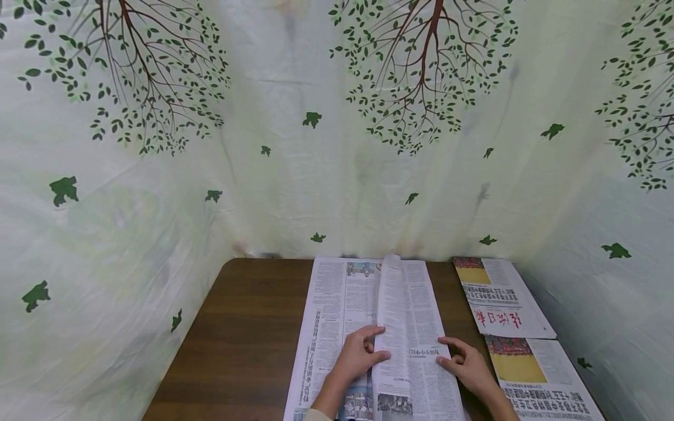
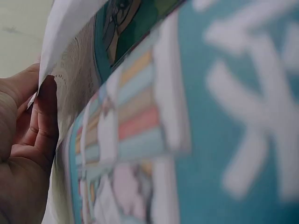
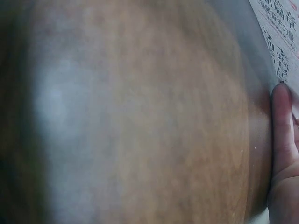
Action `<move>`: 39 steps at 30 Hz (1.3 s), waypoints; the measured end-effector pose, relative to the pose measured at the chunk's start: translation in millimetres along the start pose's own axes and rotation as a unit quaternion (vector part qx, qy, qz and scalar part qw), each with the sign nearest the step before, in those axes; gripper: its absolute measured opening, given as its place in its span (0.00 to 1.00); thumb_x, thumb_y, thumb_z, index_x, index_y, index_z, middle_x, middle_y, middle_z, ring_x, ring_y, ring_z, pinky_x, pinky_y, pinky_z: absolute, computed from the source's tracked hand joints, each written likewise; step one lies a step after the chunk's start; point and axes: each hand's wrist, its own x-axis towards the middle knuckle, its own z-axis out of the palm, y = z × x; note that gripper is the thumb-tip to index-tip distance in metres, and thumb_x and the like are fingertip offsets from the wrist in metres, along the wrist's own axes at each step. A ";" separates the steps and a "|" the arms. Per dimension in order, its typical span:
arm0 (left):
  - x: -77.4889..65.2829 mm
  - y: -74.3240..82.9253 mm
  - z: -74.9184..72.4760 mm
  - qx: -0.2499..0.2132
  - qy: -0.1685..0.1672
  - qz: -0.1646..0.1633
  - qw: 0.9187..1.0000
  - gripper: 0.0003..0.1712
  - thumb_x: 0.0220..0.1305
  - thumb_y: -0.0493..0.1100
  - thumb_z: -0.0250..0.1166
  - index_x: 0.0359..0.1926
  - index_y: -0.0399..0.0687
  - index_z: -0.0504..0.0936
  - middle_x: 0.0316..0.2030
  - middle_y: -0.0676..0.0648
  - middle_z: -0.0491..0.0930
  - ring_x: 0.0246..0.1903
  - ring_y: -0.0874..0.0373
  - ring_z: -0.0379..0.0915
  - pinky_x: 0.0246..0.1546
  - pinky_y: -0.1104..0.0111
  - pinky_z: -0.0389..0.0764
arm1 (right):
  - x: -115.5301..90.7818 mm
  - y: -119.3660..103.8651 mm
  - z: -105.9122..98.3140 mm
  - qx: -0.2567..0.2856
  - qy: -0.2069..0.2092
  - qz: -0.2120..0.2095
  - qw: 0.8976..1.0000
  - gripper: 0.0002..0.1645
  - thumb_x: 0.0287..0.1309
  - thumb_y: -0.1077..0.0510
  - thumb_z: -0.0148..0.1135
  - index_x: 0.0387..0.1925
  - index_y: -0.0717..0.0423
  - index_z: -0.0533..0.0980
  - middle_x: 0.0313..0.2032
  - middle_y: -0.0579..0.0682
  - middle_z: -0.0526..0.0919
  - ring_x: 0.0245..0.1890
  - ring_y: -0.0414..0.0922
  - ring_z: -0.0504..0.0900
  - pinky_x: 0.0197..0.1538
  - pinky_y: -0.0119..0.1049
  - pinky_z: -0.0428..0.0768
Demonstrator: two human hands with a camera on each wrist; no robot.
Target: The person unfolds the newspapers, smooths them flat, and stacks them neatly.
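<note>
An opened newspaper point(image 1: 329, 292) lies on the brown table, one of its pages raised into a curled fold point(image 1: 392, 316) near the middle. My left hand point(image 1: 355, 354) holds the edge of that turned page between thumb and fingers. In the left wrist view the left hand point(image 2: 30, 126) is at the sheet's edge, beside a blurred coloured print point(image 2: 135, 112). On the newspaper's right margin rest the thumb and index fingertips of my right hand point(image 1: 468, 365), spread apart. Only part of the right hand point(image 3: 284, 140) shows in the right wrist view, against the printed paper point(image 3: 280, 37).
Two folded newspapers with red and yellow pictures lie at the table's right side, one farther back point(image 1: 500, 298) and one nearer point(image 1: 542, 374). Brown table top point(image 1: 231, 345) shows on the left. A pale curtain point(image 1: 284, 193) printed with trees and leaves hangs behind and around the table.
</note>
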 end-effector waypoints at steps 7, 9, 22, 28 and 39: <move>-7.0 -1.4 -13.2 -0.023 0.009 -0.030 0.999 0.36 0.52 0.44 0.82 0.64 0.50 0.82 0.18 0.54 0.74 0.16 0.68 0.66 0.17 0.76 0.67 | -2.6 -1.2 -0.1 0.000 0.001 -0.001 1.000 0.36 0.57 0.54 0.76 0.67 0.48 0.76 0.13 0.43 0.61 0.14 0.39 0.55 0.20 0.30 0.61; -9.6 -3.4 -17.4 -0.030 0.008 -0.031 0.999 0.37 0.53 0.44 0.81 0.65 0.50 0.81 0.17 0.55 0.74 0.15 0.68 0.65 0.16 0.76 0.67 | -3.3 -1.4 0.1 -0.001 0.004 0.000 1.000 0.36 0.57 0.54 0.76 0.67 0.48 0.76 0.13 0.43 0.61 0.14 0.39 0.56 0.20 0.30 0.61; -21.0 -7.9 -45.4 -0.022 0.000 -0.035 0.999 0.39 0.55 0.44 0.80 0.68 0.47 0.77 0.13 0.56 0.67 0.12 0.69 0.56 0.15 0.77 0.62 | -4.1 -1.4 -0.7 0.007 -0.001 -0.006 1.000 0.36 0.58 0.56 0.76 0.67 0.51 0.75 0.14 0.43 0.62 0.14 0.38 0.57 0.21 0.29 0.61; -27.0 -11.4 -56.6 -0.008 0.009 -0.027 1.000 0.39 0.55 0.42 0.80 0.68 0.45 0.77 0.14 0.55 0.67 0.12 0.70 0.59 0.16 0.77 0.64 | -3.3 -0.9 -0.2 0.006 0.001 -0.005 1.000 0.35 0.58 0.56 0.76 0.67 0.51 0.76 0.14 0.43 0.62 0.14 0.38 0.56 0.20 0.29 0.61; -36.7 -12.8 -78.3 0.035 0.020 -0.026 0.999 0.40 0.55 0.45 0.80 0.68 0.44 0.77 0.14 0.56 0.67 0.14 0.71 0.59 0.18 0.75 0.67 | -4.2 -1.7 -0.5 -0.010 0.003 -0.012 1.000 0.35 0.58 0.54 0.75 0.67 0.52 0.75 0.13 0.42 0.60 0.14 0.38 0.55 0.20 0.30 0.60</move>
